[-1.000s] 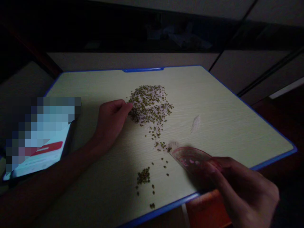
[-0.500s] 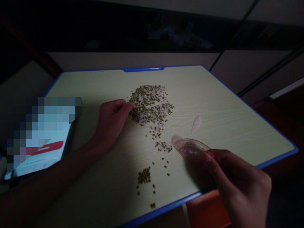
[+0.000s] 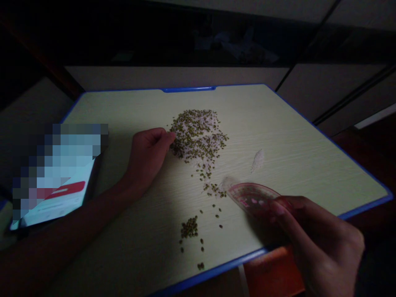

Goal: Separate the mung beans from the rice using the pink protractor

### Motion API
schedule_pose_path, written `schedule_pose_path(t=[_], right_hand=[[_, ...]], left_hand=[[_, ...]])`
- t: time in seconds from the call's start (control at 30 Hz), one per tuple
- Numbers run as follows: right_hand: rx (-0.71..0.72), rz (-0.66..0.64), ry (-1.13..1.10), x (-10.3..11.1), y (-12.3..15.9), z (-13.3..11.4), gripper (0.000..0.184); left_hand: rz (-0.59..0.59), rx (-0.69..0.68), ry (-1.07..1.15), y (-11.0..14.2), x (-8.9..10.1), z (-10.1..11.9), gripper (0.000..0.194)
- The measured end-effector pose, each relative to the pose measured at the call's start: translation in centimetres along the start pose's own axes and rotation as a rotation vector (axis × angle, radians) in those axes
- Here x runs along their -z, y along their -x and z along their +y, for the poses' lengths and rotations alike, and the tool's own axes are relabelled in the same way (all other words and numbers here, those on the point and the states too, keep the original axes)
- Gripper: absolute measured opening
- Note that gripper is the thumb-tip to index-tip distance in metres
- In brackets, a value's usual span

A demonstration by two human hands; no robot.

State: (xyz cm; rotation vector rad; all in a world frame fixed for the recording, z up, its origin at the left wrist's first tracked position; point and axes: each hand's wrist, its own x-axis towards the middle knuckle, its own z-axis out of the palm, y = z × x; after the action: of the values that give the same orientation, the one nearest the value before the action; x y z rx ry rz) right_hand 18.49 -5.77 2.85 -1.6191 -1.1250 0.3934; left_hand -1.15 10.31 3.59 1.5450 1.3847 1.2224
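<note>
A thin, clear plastic half-disc protractor with pink-red markings point(image 3: 253, 196) is pinched between thumb and forefinger of the right hand point(image 3: 318, 231). The left hand point(image 3: 151, 146) is curled closed at the near-left edge of a mixed pile of small green oval beans and fine white grains point(image 3: 198, 136); whether anything is gripped in its fingers cannot be told.

Just beyond the protractor's blurred tip, a short trail of beans and grains point(image 3: 215, 190) is spread; contact cannot be confirmed. The step in hand appears to be a nudging of loose pieces with the plastic edge. A low angle and light, short strokes would be best used, since smooth, hard beans are likely to be rolled away and thin plastic flexed.

Left of the right fingers, a cluster of green beans point(image 3: 189, 227) is gathered; beyond them, a narrow streak of powder-fine white grains point(image 3: 258, 160) is laid. All are carried by a pale, wood-grained, blue-edged table point(image 3: 309, 144).
</note>
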Motion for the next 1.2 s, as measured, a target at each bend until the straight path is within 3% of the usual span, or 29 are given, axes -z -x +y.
schedule_pose_path(t=[0.3,1.2], right_hand=[[0.015,-0.031,0.080,-0.10,-0.14,-0.19,0.008],[-0.023,-0.082,0.045,-0.19,0.50,-0.89,0.012]], left_hand=[[0.010,0.000,0.033,0.03,-0.13,-0.01,0.035],[-0.005,0.009,-0.007,-0.04,0.04,0.04,0.035]])
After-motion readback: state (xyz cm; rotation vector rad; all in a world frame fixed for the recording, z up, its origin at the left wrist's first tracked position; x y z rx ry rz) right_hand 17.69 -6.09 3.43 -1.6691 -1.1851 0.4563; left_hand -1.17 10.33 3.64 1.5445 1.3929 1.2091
